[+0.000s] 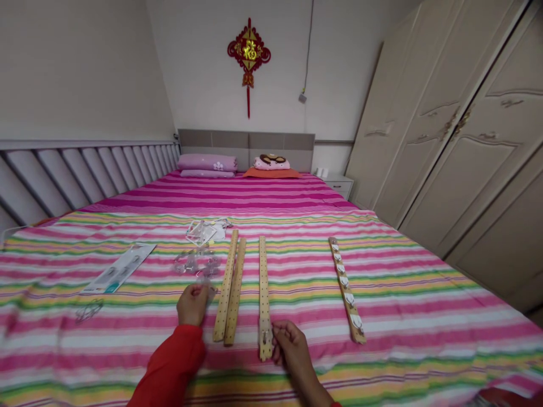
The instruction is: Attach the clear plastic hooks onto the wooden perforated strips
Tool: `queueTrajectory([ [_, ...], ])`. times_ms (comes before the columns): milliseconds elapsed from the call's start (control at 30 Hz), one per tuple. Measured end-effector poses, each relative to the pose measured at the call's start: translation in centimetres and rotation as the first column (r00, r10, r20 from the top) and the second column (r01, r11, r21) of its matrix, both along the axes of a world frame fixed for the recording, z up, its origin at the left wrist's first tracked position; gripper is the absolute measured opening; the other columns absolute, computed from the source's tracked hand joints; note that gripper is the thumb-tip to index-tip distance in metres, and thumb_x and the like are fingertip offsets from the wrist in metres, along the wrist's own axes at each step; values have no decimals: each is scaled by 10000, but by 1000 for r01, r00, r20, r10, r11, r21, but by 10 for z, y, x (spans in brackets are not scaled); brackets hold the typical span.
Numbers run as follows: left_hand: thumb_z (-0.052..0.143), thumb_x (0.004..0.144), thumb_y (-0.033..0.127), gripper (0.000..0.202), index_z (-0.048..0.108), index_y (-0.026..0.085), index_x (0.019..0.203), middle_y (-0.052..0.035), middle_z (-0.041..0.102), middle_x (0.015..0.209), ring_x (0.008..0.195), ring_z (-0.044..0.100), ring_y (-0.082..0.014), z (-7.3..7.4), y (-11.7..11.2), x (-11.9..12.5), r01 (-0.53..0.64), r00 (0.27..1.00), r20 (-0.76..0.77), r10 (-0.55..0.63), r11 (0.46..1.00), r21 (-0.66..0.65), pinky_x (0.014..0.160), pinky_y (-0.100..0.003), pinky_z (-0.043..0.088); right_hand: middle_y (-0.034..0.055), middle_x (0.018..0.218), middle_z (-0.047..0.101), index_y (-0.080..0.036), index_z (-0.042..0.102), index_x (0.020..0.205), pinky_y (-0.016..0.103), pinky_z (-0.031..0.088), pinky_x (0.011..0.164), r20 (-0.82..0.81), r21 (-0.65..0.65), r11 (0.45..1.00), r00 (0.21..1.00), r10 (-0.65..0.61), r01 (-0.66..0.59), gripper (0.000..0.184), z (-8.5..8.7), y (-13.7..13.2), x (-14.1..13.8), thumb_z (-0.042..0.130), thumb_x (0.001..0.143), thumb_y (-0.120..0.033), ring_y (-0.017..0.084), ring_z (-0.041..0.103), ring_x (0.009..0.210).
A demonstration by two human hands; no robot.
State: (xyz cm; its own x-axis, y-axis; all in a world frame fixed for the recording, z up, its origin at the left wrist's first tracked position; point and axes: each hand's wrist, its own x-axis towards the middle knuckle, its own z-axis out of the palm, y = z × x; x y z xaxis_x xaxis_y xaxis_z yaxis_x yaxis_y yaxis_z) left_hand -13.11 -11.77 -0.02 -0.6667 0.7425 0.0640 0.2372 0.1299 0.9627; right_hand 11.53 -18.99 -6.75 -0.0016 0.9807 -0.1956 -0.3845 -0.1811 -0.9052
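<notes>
My left hand (193, 305) is closed in a pinch on a small clear plastic hook (205, 282), partly hidden by the fingers. Just beyond lies a loose heap of transparent hooks (197, 261). My right hand (292, 345) has its fingers curled against the right edge of a perforated wooden strip (263, 282), near its close end. On that end sits a clear hook piece with a metal part (265, 336). Two more perforated wooden strips (226, 288) lie side by side between my hands. Far to the right rests a wooden strip bearing several white hooks (344, 281).
Clear and white packaging (208, 230) lies beyond the heap. At left are a flat hook package (121, 268) and a tangle of thin metal pieces (89, 310). Everything rests on a striped bedspread (305, 271); a railing (93, 175) and wardrobe (449, 130) flank the bed.
</notes>
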Motion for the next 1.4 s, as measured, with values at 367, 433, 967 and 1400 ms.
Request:
queueTrajectory([
  [367, 596, 730, 92, 118, 522, 148, 656, 44, 549, 513, 407, 498, -38, 7, -10, -9, -1, 648, 758, -77, 995, 101, 382, -113, 373, -48, 460, 572, -142, 586, 786, 156, 321, 264, 8, 5, 1000, 1000, 4, -4, 465, 2, -1, 1, 751, 569, -518, 80, 480, 277],
  [433, 567, 772, 87, 142, 503, 155, 666, 38, 562, 528, 412, 523, -45, 8, -13, -9, 18, 621, 779, -86, 995, 95, 376, -117, 379, -44, 463, 576, -144, 585, 786, 157, 318, 261, 3, 8, 1000, 1000, 8, -8, 461, 0, -1, 1, 752, 570, -515, 84, 485, 276],
  [967, 592, 787, 139, 88, 536, 177, 730, 73, 568, 583, 403, 502, -19, 4, -22, -9, -9, 624, 777, -90, 993, 121, 351, -103, 315, -43, 480, 581, -145, 577, 793, 157, 315, 255, 15, 4, 1000, 1000, 9, -9, 517, -2, 1, 2, 758, 536, -555, 88, 492, 277],
  [1400, 377, 887, 109, 183, 544, 133, 815, -93, 687, 825, 775, 700, -187, -2, -23, -14, 38, 582, 790, -190, 977, 208, 698, -320, 563, -44, 485, 582, -147, 582, 773, 160, 309, 250, -16, 9, 1000, 1000, 20, -20, 502, -5, 2, 2, 770, 526, -542, 78, 471, 262],
])
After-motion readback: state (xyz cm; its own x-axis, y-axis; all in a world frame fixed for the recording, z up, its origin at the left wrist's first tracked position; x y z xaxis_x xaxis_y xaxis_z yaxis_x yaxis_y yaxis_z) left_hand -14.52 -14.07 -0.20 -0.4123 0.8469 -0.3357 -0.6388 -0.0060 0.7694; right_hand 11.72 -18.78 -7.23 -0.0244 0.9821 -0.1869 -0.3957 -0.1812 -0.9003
